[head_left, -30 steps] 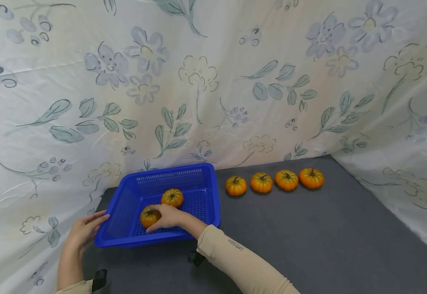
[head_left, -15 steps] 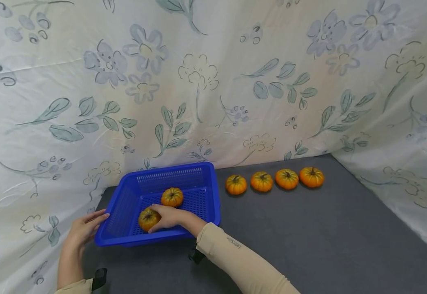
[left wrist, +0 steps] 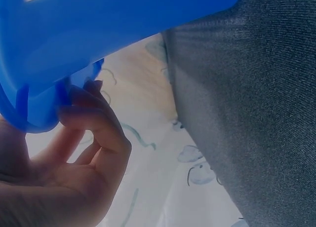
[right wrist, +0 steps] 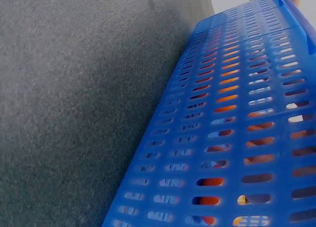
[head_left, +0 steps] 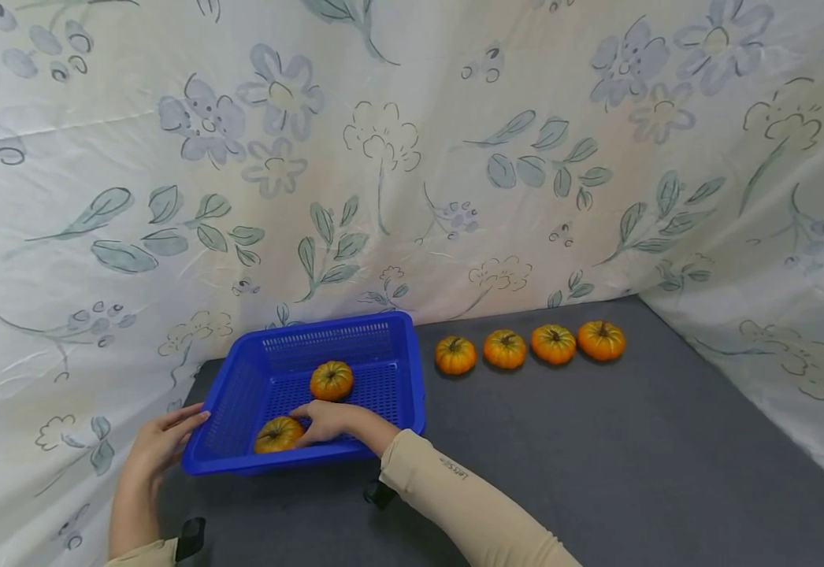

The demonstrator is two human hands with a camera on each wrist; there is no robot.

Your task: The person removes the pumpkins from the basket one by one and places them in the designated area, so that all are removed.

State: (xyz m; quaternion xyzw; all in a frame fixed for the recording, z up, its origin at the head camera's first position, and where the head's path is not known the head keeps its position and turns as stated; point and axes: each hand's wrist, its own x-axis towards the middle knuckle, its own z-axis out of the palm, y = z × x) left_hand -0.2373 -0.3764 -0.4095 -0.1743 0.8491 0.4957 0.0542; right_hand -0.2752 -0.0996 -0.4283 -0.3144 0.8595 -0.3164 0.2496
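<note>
A blue plastic basket (head_left: 242, 465) with slotted walls stands on the dark table, with two small orange pumpkins inside. My left hand (head_left: 160, 445) grips its left rim; in the left wrist view that hand's fingers (left wrist: 98, 123) curl at the rim. Inside the basket, my right hand (head_left: 330, 421) has thumb and fingers spread at the right side of the nearer pumpkin (head_left: 280, 435), which sits by the front wall. Farther back lies the other pumpkin (head_left: 331, 381). The right wrist view looks at the basket's slotted wall (right wrist: 237, 113), which hides most of that hand.
Several more orange pumpkins stand in a row right of the basket, from one beside it (head_left: 455, 356) to the farthest right (head_left: 601, 340). A floral curtain (head_left: 412, 157) hangs behind the dark table (head_left: 561, 449) and along its sides.
The nearer pumpkin has shifted left and toward the basket's front wall, out from between the right hand's fingers. My left hand has stayed on the rim.
</note>
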